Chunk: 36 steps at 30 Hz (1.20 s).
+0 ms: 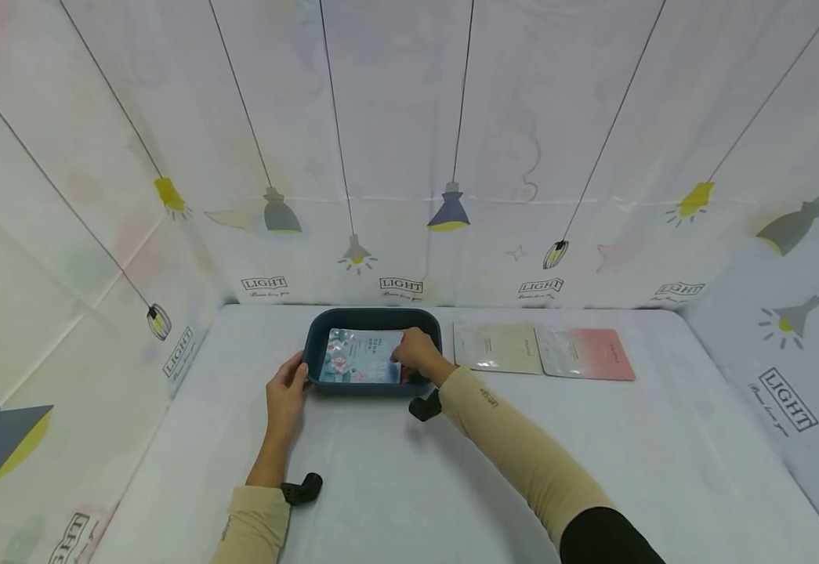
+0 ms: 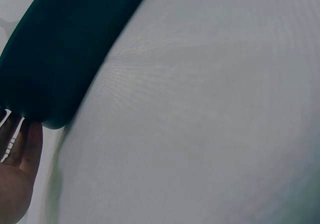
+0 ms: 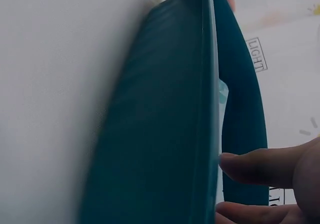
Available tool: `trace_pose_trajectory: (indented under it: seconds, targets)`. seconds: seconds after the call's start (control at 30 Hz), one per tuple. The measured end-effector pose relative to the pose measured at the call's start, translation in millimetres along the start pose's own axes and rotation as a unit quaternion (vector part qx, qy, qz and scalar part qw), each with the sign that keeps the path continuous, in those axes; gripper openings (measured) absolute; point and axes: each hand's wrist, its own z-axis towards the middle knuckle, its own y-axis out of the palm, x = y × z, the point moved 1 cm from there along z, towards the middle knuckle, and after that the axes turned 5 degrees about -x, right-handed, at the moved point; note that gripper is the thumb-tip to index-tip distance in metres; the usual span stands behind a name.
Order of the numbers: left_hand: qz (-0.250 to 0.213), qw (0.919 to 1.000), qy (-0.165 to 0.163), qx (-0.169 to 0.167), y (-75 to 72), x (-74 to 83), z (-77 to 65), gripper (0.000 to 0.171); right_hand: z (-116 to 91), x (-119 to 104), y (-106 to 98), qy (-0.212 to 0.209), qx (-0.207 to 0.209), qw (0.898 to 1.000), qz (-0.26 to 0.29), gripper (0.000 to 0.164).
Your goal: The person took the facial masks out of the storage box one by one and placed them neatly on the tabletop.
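Note:
A dark teal tray (image 1: 374,313) stands on the white table. Inside it lies a flat sheet mask packet (image 1: 360,356), pale blue with pink flowers; in the right wrist view only a sliver of the packet (image 3: 223,91) shows past the tray wall. The left hand (image 1: 286,395) holds the tray's left end, its fingers (image 2: 32,146) against the outer wall. Reaching over the tray's right part, the right hand (image 1: 419,354) pinches the packet's right edge between thumb and fingers. What lies under the packet is hidden.
Right of the tray, two more flat packets lie side by side: a pale green one (image 1: 497,348) and a pink-and-white one (image 1: 585,354). A white cloth backdrop (image 1: 395,157) printed with lamps rises behind the table and along both sides.

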Motion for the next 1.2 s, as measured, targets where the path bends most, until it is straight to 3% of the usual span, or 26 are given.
trace_pose_trajectory:
  seconds: [0.13, 0.3, 0.43, 0.63, 0.73, 0.87, 1.2]
  targets:
    - [0.007, 1.0, -0.004, 0.0, 1.0, 1.2, 0.4, 0.043, -1, 0, 2, -0.019, 0.017, 1.0, 0.014, 0.005]
    - [0.007, 0.9999, -0.009, 0.0, 1.7, 0.4, 0.6, 0.043, -2, 1, 5, -0.039, 0.049, 0.998, 0.032, 0.015]
    - [0.004, 1.0, -0.005, 0.002, 1.5, -0.7, 1.2, 0.043, -1, 2, 7, -0.027, 0.069, 0.995, 0.071, 0.001]
    - [0.003, 1.0, 0.006, 0.006, 1.2, -0.8, 1.1, 0.043, -3, -1, 11, -0.015, 0.088, 0.985, 0.145, 0.021]
    - [0.0, 0.9999, 0.009, 0.007, 1.5, -0.8, 1.5, 0.042, -5, -2, 13, -0.017, 0.074, 0.984, 0.164, 0.026]
    - [0.001, 0.9999, 0.011, 0.008, 1.6, -0.8, 1.6, 0.042, -5, -1, 15, -0.024, 0.063, 0.983, 0.168, 0.03]
    - [0.003, 0.9999, 0.013, 0.008, 1.6, -0.7, 0.9, 0.042, -3, -2, 14, -0.045, 0.097, 0.984, 0.142, 0.024]
